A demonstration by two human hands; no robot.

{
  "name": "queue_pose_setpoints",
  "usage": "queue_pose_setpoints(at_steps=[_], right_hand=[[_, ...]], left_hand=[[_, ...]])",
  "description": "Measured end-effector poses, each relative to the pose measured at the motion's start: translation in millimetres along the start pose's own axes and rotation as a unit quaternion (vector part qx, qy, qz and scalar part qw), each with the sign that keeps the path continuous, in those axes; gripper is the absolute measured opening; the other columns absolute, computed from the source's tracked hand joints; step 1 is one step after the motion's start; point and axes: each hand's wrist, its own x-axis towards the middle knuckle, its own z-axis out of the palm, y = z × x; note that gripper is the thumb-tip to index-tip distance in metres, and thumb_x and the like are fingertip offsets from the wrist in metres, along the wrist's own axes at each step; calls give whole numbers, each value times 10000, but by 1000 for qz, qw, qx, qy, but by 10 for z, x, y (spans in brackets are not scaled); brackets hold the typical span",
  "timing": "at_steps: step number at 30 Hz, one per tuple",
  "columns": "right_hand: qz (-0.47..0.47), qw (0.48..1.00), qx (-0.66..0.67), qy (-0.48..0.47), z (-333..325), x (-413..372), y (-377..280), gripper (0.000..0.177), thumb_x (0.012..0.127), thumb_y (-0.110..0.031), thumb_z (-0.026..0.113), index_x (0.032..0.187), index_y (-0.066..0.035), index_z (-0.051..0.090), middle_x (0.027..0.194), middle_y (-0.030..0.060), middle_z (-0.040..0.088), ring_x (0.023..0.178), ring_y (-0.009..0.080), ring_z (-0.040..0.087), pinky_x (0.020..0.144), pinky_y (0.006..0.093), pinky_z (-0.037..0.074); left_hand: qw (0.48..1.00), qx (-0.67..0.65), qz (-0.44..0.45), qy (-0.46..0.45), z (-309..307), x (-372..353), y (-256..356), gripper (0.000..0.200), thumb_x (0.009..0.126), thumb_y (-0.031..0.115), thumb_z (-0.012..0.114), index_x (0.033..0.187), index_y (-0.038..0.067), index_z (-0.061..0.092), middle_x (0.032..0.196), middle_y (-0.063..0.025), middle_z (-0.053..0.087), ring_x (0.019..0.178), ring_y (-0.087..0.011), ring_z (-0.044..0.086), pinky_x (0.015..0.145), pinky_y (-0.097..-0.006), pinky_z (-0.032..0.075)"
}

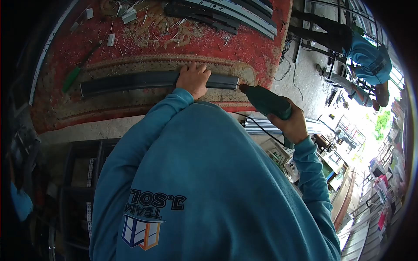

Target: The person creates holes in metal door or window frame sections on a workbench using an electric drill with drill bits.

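Note:
A long dark grey profile bar [130, 83] lies across the patterned red carpet [257, 56] in front of me. My left hand [193, 81] grips it right of its middle, fingers curled over the far edge. My right hand [292, 123] is closed around the grip of a green corded power drill [266, 102]. The drill's front end points left, right at the bar's right end. A black cord [261, 127] runs below the drill.
A green-handled tool [72, 79] lies left of the bar. Metal offcuts [128, 16] and shavings are scattered behind it. Several long profiles [244, 21] are stacked at the back. A person in a blue shirt [370, 58] is at the right. A dark frame [82, 169] stands at lower left.

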Motion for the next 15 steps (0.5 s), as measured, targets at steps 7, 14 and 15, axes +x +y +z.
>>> queue_pose_setpoints(at_steps=[7,14,15], right_hand=[[-60,994,-92,-19,-71,92,-78,651,748,-306,851,1308,-38,653,1035,181,775,982,313,771,893,411,591],[-86,977,-194,-27,64,3,-198,704,718,-334,841,1361,-128,640,999,203,766,916,392,755,823,484,601],[-80,973,-215,-28,102,-54,-273,718,711,-338,842,1368,-136,636,999,206,766,913,394,753,821,487,600]], left_hand=[[1000,-26,-1,-1,-37,-17,4,456,857,273,774,1284,153,668,1427,-37,582,1368,-321,473,1082,-538,431],[999,-37,5,25,47,-4,-21,414,852,218,735,1257,150,677,1402,-41,587,1343,-325,484,1092,-553,421],[999,-39,2,25,70,-3,-8,414,852,218,735,1257,150,677,1402,-41,587,1343,-325,484,1092,-553,421]])
